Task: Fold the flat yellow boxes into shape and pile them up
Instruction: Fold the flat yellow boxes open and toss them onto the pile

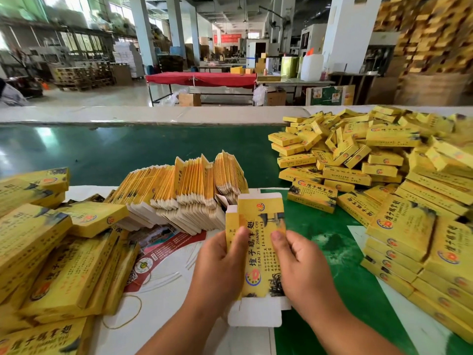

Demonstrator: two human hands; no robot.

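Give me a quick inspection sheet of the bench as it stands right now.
Surface: green table, white sheet over its near part.
Job's things: one flat box held upright in both hands, end flaps open; row of flat boxes behind it; folded boxes heaped on the right, more folded boxes stacked on the left.
Clutter: red printed sheet, rubber band on the white sheet.
Grippers: left hand and right hand grip the flat box, thumbs on its front.
Cables: nothing seen.
Surroundings: factory hall, red-covered table, box stacks at far right.
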